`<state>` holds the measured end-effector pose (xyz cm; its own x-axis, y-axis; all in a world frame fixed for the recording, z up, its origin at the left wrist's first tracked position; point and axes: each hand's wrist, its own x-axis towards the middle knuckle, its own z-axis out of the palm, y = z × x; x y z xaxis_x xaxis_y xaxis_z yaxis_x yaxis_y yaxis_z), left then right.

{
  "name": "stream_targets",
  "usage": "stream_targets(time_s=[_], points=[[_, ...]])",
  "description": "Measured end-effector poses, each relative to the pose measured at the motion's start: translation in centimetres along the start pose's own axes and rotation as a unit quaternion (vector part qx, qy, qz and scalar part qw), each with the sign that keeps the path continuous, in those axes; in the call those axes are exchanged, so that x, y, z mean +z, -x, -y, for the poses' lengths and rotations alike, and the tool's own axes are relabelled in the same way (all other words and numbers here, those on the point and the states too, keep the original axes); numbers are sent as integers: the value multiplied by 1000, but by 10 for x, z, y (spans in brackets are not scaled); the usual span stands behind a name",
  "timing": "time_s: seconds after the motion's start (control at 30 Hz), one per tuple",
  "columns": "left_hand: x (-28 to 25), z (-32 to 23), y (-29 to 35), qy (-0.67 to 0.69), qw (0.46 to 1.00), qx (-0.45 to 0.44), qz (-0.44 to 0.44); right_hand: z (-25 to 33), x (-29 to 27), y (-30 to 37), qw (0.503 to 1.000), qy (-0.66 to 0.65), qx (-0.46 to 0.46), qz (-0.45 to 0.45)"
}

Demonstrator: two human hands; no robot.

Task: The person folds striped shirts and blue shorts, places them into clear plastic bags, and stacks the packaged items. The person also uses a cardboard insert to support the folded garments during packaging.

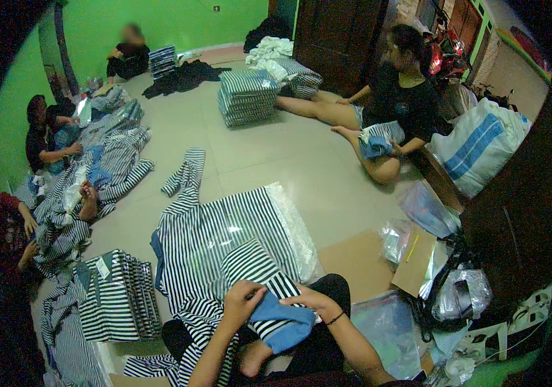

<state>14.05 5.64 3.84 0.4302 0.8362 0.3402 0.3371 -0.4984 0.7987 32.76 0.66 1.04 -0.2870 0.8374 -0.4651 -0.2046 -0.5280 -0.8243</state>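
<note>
On my lap lies a folded black-and-white striped shirt [253,263] with a blue denim-like section [282,322] at its near end. My left hand [245,303] is closed, its fingers pinching the cloth at the left side of the blue section. From the right, my right hand [308,300] grips the same shirt where the stripes meet the blue; its thumb and fingers press on the fabric. Just beyond my hands, another striped shirt [208,216] is spread on the floor, a sleeve pointing away, with clear plastic [292,222] over or beside its right part.
To my left stands a stack of bagged striped shirts [118,297]; a second stack [247,97] is farther off. Co-workers sit along the left wall by a heap of shirts [118,148], and one person [405,90] at right. Cardboard [353,261] and plastic bags [379,329] lie at right.
</note>
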Motion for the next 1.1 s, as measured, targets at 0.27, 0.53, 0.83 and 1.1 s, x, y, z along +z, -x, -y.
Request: stream_targets(time_s=[0.27, 0.53, 0.83, 1.1], points=[[-18, -72, 4, -76, 986, 121, 83, -8, 23, 18, 990, 66, -126, -23], [-54, -93, 18, -120, 940, 82, -308, 22, 29, 48, 974, 60, -200, -82], [-49, -86, 17, 387, 877, -261, -112, 18, 28, 36, 958, 113, -237, -115], [-41, -78, -3, 358, 902, -240, -35, 43, 11, 26, 966, 32, -235, -104]])
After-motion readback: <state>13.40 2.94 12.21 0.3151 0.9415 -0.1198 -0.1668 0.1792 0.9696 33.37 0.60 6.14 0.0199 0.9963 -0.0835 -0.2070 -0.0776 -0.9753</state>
